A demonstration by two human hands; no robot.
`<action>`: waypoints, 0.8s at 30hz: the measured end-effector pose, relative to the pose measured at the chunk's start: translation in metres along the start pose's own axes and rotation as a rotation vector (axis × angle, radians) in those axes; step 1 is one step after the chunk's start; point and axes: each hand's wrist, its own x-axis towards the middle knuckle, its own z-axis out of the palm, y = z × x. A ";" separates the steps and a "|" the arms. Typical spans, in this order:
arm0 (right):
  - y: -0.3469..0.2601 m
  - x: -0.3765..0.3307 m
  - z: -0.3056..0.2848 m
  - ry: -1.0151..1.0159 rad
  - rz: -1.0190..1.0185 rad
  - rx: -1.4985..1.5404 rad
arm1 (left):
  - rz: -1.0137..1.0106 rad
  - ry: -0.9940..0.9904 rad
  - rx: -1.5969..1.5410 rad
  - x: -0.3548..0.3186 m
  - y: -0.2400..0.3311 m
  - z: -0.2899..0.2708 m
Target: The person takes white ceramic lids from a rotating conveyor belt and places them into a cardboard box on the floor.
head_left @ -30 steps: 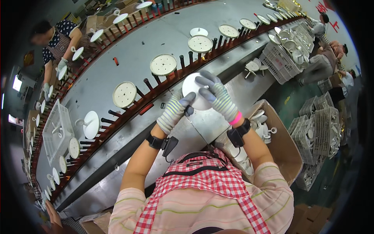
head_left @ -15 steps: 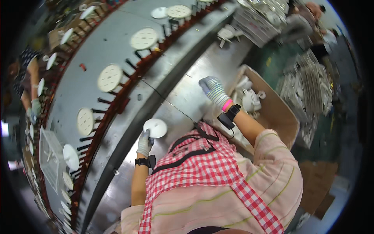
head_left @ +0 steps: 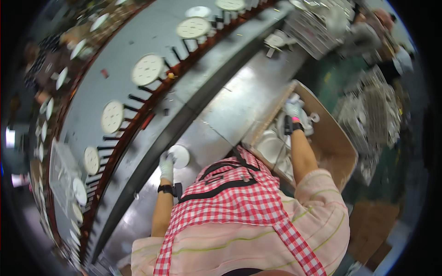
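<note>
Holding a white round disc (head_left: 179,156) against the steel bench (head_left: 230,110), the gloved left hand (head_left: 166,166) is closed on its edge. A second ago both hands gripped it together; now the right hand (head_left: 293,110) has swung into the cardboard box (head_left: 338,138) among white parts, its grip unclear. Beyond, similar discs (head_left: 147,69) ride the conveyor.

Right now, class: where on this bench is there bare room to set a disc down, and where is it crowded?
Bare steel bench lies between the conveyor rail and the cardboard box. Crowded: the box, where the right hand reaches among white parts, and the spot by the left hand holding a white disc.
</note>
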 end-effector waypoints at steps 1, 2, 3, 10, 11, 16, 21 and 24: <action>-0.021 -0.009 0.009 0.010 0.086 0.107 | 0.018 -0.084 -0.019 -0.004 0.004 -0.004; -0.015 -0.016 0.007 0.064 0.102 0.158 | 0.009 -0.136 -0.025 -0.018 0.021 0.010; -0.007 -0.028 0.002 0.149 0.112 0.260 | 0.029 -0.231 -0.023 -0.030 0.036 0.017; -0.138 -0.143 -0.141 0.277 -0.071 0.855 | 0.707 -0.442 0.224 -0.141 0.169 0.059; -0.171 -0.175 -0.156 0.125 -0.201 0.888 | 0.690 -0.492 0.217 -0.154 0.195 0.066; -0.246 -0.247 -0.178 -0.588 -1.127 0.846 | 1.098 -0.322 0.373 -0.131 0.193 0.062; -0.319 -0.232 -0.156 -1.420 -0.642 0.932 | 1.303 0.079 0.859 -0.139 0.211 0.022; -0.391 -0.224 -0.096 -0.444 -1.702 0.893 | 1.247 0.175 0.651 -0.129 0.233 0.001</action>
